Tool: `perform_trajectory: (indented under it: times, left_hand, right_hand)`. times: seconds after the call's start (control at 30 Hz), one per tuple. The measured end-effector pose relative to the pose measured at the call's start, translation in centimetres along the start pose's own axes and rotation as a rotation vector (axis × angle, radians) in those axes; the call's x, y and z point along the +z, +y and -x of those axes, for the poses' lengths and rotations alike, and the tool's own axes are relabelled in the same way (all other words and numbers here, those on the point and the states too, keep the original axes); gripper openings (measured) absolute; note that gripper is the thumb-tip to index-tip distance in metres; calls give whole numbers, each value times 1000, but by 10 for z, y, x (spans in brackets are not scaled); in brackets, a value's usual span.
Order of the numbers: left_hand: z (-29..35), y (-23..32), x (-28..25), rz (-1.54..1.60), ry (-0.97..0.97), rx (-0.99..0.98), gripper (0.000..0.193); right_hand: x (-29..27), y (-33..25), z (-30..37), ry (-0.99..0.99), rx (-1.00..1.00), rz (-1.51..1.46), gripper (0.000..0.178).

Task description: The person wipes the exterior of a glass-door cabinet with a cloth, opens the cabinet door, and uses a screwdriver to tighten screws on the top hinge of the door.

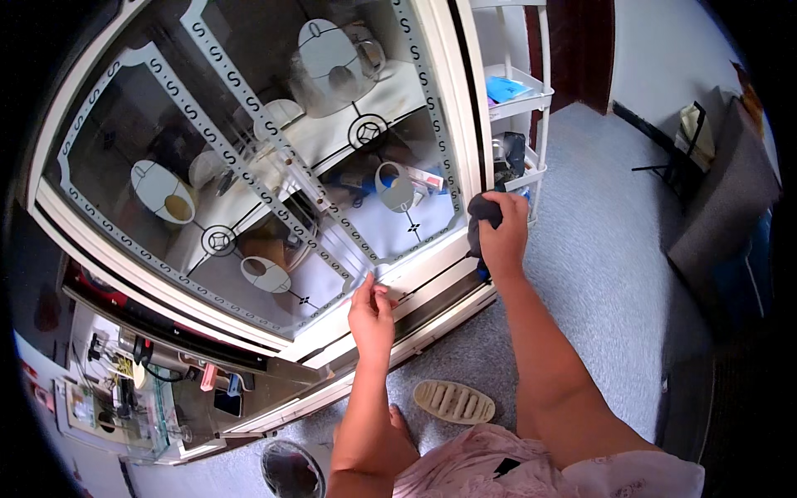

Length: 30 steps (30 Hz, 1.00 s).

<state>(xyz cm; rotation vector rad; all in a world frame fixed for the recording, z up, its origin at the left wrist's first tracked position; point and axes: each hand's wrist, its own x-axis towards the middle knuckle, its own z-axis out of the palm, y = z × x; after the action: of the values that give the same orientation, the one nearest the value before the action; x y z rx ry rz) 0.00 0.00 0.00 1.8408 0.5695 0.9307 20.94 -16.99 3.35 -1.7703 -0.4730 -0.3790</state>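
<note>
A white-framed cabinet [427,278] with two patterned glass doors fills the left and middle. Near the bottom of the doors, my left hand [371,324] rests its fingertips by the lower frame, fingers partly bent and apart, with nothing seen in them. My right hand [505,241] is closed around a dark grey cloth [475,222], which lies against the cabinet's lower right corner edge. Part of the cloth is hidden under the fingers. Behind the glass are a clear jug [375,60] and several other items on white shelves.
To the right of the cabinet stands a white tiered rack [531,104] holding small items. A beige slipper [454,402] and a bin [290,469] are on the blue-grey floor near my feet. At the far right is a grey upholstered piece [724,187]; a cluttered counter [266,398] lies lower left.
</note>
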Motion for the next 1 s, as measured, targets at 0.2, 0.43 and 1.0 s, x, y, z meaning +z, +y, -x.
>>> perform_trajectory:
  times: [0.2, 0.43, 1.0]
  left_hand:
    - [-1, 4, 2, -101, -30, 64, 40]
    - [2, 13, 1, -53, -31, 20, 39]
    - [2, 10, 5, -79, -35, 38, 42]
  right_hand:
    - [32, -49, 21, 222, -358, 11, 63]
    - [64, -62, 61, -48, -472, -30, 62]
    - [34, -43, 20, 277, -299, -186, 50]
